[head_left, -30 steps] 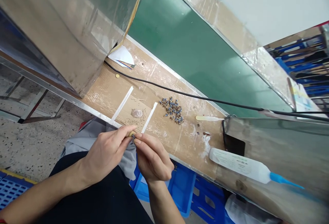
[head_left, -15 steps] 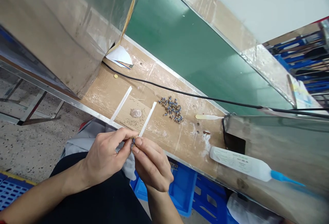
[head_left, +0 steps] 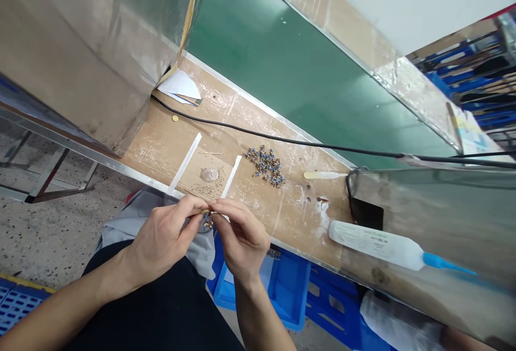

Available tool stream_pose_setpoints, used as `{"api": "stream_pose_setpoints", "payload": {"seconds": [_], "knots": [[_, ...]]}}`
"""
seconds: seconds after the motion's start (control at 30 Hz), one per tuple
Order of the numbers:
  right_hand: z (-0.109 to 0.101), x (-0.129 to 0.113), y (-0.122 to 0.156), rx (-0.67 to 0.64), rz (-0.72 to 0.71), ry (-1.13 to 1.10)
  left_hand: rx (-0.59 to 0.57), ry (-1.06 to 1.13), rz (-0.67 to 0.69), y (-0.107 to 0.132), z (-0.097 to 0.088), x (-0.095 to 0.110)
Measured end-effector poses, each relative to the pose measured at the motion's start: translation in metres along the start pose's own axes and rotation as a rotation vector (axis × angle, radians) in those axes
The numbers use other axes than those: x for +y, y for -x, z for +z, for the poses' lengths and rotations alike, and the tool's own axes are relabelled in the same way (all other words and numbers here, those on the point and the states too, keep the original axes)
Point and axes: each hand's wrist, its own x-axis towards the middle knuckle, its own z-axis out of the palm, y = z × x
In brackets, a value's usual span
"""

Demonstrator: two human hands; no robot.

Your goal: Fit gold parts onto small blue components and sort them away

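My left hand (head_left: 163,238) and my right hand (head_left: 242,238) meet fingertip to fingertip just in front of the bench's near edge. Both pinch a tiny brass and blue part (head_left: 207,221) between thumbs and forefingers. A pile of the same small parts (head_left: 266,165) lies on the brown bench top (head_left: 169,141) beyond my hands. Two white strips (head_left: 184,163) frame a small clear glue patch (head_left: 209,174) right ahead of my fingers.
A black cable (head_left: 282,138) crosses the bench. A white glue bottle (head_left: 379,248) with a blue nozzle lies at the right beside a wooden stick (head_left: 322,175). A green conveyor belt (head_left: 306,77) runs behind. Blue crates (head_left: 282,292) sit under the bench; metal housings stand at both sides.
My hands have stayed together on the small part, shifting slightly and turning it; the right fingers now curl over it from above. The view has drifted a little.
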Motion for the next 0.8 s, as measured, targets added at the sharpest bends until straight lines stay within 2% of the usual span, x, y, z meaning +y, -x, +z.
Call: {"api": "stream_pose_setpoints", "payload": {"seconds": [0.13,0.3,0.43,0.63,0.7,0.8], "knots": [[0.000,0.002,-0.003,-0.032,0.060,-0.082,0.027,-0.053,0.022,-0.001,0.001,0.000],[-0.001,0.003,-0.001,-0.051,0.152,-0.157,0.003,-0.162,0.104,-0.003,0.001,0.002],[-0.002,0.001,0.001,-0.039,0.211,-0.209,0.037,-0.219,0.195,-0.005,0.003,0.004],[-0.003,-0.004,0.000,0.006,0.238,-0.227,0.054,-0.222,0.260,-0.004,0.009,0.003],[-0.005,-0.004,-0.001,-0.011,0.254,-0.218,0.048,-0.178,0.225,-0.006,0.010,0.001],[-0.007,0.003,0.000,-0.042,0.292,-0.195,-0.001,0.089,-0.016,-0.013,0.014,-0.007]]}}
